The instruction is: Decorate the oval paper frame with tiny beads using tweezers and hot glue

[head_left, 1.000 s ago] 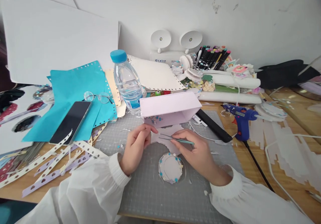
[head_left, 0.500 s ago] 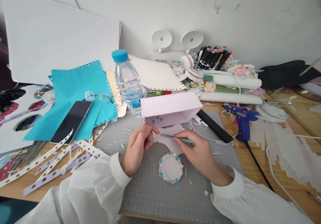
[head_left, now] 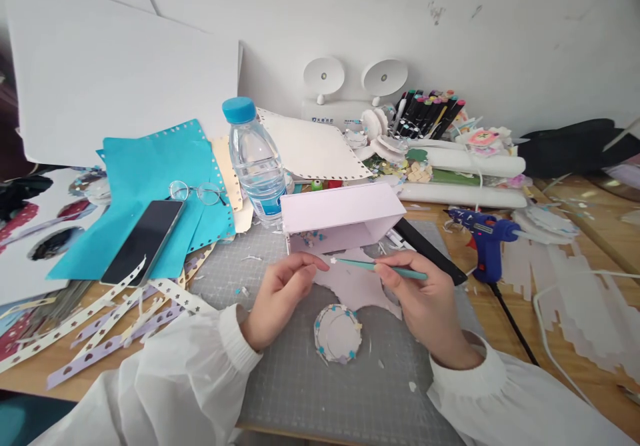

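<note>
In my right hand (head_left: 420, 293) is a pair of teal tweezers (head_left: 395, 269), held between thumb and fingers and pointing left. At their tip is a tiny white star- or flower-shaped piece (head_left: 333, 260). My left hand (head_left: 283, 296) is closed just left of that tip, its index finger forward and thumb bent beneath; nothing shows between them. Below both hands lies a round white card disc (head_left: 343, 334) edged with small blue and pale pieces. Under the tweezers rests a torn-edged pale sheet (head_left: 363, 286), in front of a pale pink open box (head_left: 343, 207) holding small bits.
A grey cutting mat (head_left: 300, 393) covers the work area. A water bottle (head_left: 257, 166) stands behind the left hand. Left are a phone (head_left: 143, 239), glasses (head_left: 207, 195), blue sheets (head_left: 155, 156) and punched paper strips (head_left: 100, 329). A blue glue gun (head_left: 487, 246) with a cord lies right.
My right hand and the tweezers have moved right, away from the left fingertips. The white piece now shows at the tweezers' tip. My left hand has shifted slightly right.
</note>
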`<state>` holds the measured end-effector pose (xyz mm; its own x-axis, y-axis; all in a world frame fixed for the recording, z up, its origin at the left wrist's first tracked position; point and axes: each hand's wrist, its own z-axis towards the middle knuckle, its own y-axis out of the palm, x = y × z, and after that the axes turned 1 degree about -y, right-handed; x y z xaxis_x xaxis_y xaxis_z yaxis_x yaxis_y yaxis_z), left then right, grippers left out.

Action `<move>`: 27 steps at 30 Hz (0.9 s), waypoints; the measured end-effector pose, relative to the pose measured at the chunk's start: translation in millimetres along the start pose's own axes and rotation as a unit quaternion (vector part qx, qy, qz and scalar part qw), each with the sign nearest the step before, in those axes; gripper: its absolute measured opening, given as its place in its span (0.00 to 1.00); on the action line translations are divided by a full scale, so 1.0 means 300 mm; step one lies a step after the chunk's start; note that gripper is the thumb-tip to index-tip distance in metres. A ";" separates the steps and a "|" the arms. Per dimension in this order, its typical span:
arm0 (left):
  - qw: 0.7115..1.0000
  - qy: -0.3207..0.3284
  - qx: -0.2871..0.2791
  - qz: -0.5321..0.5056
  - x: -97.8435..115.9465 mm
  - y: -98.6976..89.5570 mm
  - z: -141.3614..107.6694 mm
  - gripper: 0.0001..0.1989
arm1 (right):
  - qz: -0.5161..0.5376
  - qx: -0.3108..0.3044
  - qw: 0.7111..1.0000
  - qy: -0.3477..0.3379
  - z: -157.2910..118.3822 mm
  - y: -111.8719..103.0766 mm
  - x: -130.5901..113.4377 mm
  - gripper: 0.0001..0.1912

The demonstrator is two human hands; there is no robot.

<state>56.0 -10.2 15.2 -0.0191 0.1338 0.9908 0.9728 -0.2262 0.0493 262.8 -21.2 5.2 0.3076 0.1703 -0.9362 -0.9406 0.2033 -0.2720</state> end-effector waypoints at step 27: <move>0.997 -0.026 -0.073 0.018 -0.012 0.011 -0.005 0.12 | 0.036 -0.035 0.995 -0.081 -0.021 0.002 -0.007 0.02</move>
<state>59.0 -12.9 12.2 0.0304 0.1725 0.9845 0.9290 -0.3684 0.0359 260.7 -27.5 5.7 0.2533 0.3364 -0.9070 -0.9669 0.1189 -0.2259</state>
